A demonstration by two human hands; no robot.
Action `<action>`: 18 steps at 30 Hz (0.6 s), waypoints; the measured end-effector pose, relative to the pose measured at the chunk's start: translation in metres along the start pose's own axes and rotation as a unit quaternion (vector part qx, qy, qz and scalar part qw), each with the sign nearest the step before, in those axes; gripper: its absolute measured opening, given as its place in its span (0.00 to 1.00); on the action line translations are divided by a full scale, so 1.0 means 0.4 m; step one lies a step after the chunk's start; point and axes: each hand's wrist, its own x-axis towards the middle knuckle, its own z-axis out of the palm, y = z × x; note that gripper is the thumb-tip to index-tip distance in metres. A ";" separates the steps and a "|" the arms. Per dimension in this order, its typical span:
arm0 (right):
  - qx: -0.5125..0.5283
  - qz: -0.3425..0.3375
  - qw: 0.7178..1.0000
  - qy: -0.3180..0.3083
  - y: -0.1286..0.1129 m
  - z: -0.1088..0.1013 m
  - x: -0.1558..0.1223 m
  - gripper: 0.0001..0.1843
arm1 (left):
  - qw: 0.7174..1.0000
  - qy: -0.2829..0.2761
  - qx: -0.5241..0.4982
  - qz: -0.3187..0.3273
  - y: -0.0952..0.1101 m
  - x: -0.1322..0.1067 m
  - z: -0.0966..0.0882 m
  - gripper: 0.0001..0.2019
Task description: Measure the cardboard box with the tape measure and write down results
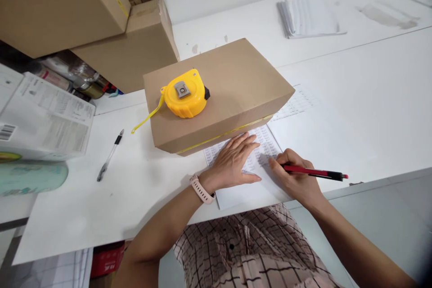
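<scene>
My left hand (235,160) lies flat with fingers spread on a sheet of paper (248,195) covered in rows of handwriting. Closed around a red and black pen (313,172) is my right hand (297,175); the pen's tip is hidden by my fingers, close to the written lines. Just beyond my left fingertips stands a brown cardboard box (232,81), covering the far part of the paper. On top of that box rests a yellow tape measure (185,94) with a yellow wrist strap hanging toward the left edge.
A clear pen with a black cap (110,155) lies to the left. Beyond it are a white printed carton (57,117) and a mint-green bottle (33,177). Larger cardboard boxes (135,45) are stacked at the back left. A paper stack (310,17) lies at the back.
</scene>
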 end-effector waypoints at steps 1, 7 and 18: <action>-0.001 0.000 1.000 0.000 0.000 0.000 0.000 0.21 | 1.000 0.000 -0.001 0.000 0.000 0.000 0.000 0.42; 0.000 -0.006 1.000 -0.004 0.000 -0.002 -0.002 0.20 | 1.000 0.000 0.001 -0.001 0.001 -0.001 0.000 0.42; 0.023 -0.010 0.999 0.023 0.005 0.001 -0.005 0.22 | 1.000 -0.002 0.008 -0.002 0.001 0.000 0.000 0.43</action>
